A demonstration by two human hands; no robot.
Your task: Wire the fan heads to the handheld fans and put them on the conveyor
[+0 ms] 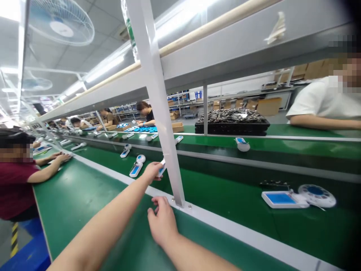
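My left hand (pixel 152 171) reaches over the white rail to the green conveyor belt and is closed on a white device with a blue panel (pixel 162 168). A metal post partly hides that device. Nearer to me, my right hand (pixel 163 220) hovers by the foot of the post, its fingers loosely bent and apart, with nothing in them. Just left of my left hand, a similar white device with a round head (pixel 137 166) lies on the belt. Another device with a blue panel and a round, ring-like head (pixel 282 198) rests on the belt at the right.
The white post (pixel 162 101) rises from the rail (pixel 225 229) beside my hands. Above runs a long shelf beam (pixel 225 56). Across the belt stands a black tray (pixel 232 130) heaped with dark parts. A co-worker in dark red (pixel 18 184) works at left; others sit opposite.
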